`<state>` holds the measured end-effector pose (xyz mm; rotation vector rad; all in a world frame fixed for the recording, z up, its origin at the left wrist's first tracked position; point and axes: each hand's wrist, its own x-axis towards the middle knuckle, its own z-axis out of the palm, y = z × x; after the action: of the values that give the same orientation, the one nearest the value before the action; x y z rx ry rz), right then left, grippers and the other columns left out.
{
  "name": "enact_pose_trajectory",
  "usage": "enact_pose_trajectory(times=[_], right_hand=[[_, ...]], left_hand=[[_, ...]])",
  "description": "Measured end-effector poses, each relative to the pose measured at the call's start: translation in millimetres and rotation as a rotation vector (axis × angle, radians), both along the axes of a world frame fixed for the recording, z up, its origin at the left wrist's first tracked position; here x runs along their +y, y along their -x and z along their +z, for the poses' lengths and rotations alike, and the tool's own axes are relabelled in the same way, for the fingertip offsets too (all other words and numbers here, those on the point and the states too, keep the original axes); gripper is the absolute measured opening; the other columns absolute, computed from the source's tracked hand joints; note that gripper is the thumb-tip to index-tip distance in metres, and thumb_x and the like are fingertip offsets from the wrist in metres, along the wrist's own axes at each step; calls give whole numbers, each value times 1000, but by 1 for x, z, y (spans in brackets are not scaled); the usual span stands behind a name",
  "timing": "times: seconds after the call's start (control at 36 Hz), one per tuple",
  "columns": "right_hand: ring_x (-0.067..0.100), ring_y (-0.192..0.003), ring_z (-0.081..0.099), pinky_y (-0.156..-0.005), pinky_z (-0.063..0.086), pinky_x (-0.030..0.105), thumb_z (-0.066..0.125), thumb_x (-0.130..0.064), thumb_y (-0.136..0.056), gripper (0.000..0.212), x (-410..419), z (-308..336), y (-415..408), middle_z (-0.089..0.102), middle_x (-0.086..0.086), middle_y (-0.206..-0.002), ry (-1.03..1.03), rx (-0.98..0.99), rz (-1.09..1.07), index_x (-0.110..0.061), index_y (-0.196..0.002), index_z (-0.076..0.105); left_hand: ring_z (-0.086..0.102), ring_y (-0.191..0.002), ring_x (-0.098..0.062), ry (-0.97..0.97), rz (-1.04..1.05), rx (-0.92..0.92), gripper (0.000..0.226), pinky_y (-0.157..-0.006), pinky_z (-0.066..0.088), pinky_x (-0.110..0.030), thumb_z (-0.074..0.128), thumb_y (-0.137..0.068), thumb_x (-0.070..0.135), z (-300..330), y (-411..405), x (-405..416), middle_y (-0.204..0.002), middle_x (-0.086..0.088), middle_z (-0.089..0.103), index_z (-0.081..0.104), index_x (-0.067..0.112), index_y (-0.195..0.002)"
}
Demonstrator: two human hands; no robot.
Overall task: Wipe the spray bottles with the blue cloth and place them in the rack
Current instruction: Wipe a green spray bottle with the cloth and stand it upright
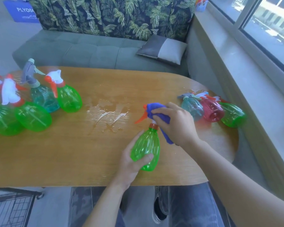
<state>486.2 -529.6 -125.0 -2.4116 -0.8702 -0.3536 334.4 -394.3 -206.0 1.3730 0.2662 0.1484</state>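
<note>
Wire rack sits at 7 o'clock, on the floor below the worktop edge. Just past that edge, the left hand grips the green spray bottle around its lower body, thumb across the front, fingers curled behind it, bottle tilted w/ nozzle toward 12. Right hand presses the blue cloth over the sprayer head, fingers clamped on the cloth, orange trigger poking out at 10. Water puddle mid worktop. Three bottles lie on their sides at 2 o'clock; more bottles at 9-10.
</note>
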Motion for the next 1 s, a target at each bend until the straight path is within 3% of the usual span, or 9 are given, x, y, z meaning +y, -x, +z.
enact_pose_trajectory(times=[0.14,0.22,0.44,0.64,0.81,0.92,1.0], right_hand=[[17,-90,65,-81,54,39,67,-40,-96,20,15,8,-13,66,-11,-95,-144,199,-58,-40,-113,77],[20,-98,65,-90,54,43,63,-44,-98,23,23,8,-16,68,-9,-102,-156,303,-36,-44,-118,75],[19,-104,66,-94,55,43,64,-42,-98,25,11,16,-20,74,-9,-113,-35,393,-30,-36,-119,78],[11,-102,65,-87,48,28,69,-36,-97,23,-14,26,-17,74,-10,-118,64,482,-27,-33,-118,79],[15,-98,68,-92,54,35,70,-40,-96,17,-33,45,-31,77,-11,-107,302,532,13,-42,-110,79],[9,-105,67,-93,49,27,70,-36,-97,22,-19,44,-30,76,-12,-113,-5,443,-46,-38,-116,78],[14,-109,67,-99,51,36,69,-36,-97,23,-2,32,-23,75,-9,-117,-117,434,-26,-37,-118,78]], left_hand=[[65,-135,-19,-7,-21,5,87,-111,54,-34,90,-73,34,4,2,0,-145,5,70,57,34,-153],[65,-135,-19,-19,-31,1,86,-112,54,-36,90,-73,35,4,2,0,-145,5,70,57,35,-153],[67,-132,-21,24,-7,-2,86,-109,56,-35,90,-72,32,4,2,-1,-142,2,71,58,33,-152],[66,-134,-22,52,6,-10,83,-113,53,-45,91,-73,33,1,2,-1,-144,1,70,61,40,-150],[64,-137,-22,47,-4,0,86,-116,51,-50,91,-73,34,3,2,-1,-147,1,68,59,39,-153],[65,-136,-22,30,-4,2,88,-113,52,-44,91,-71,35,4,1,-1,-145,2,70,59,36,-153],[67,-134,-20,11,-17,8,88,-105,56,-31,91,-71,33,7,1,-2,-143,5,71,58,32,-153]])
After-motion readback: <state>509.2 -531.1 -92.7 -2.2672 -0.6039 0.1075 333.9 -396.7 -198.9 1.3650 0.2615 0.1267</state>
